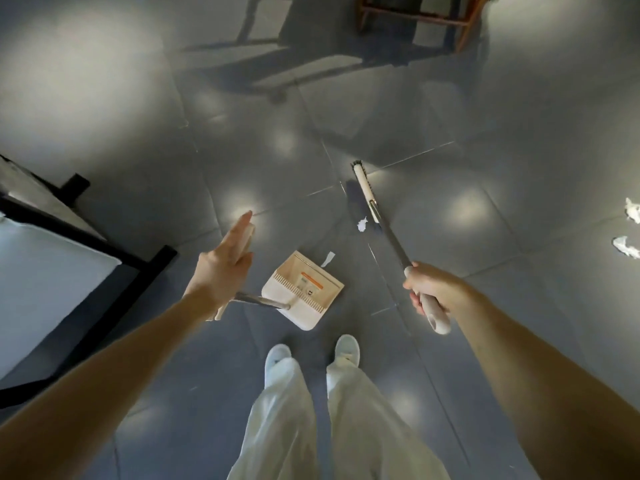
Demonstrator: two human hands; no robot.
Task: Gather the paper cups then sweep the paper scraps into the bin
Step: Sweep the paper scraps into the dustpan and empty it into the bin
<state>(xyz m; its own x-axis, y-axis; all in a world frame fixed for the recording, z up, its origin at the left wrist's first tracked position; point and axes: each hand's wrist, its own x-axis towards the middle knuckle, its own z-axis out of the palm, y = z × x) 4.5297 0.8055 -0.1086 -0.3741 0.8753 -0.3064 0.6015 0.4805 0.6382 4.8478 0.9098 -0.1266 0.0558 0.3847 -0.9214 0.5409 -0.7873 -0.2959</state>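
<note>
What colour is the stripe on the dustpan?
The stripe is orange, on the cream dustpan; the head view shows it best.

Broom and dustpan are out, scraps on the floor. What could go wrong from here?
1. The left hand lies open against the dustpan handle, apparently not wrapped round it, so the dustpan may slide or tip when paper is pushed in.
2. The crumpled scraps at the far right lie well away from the broom head and could be missed.
</note>
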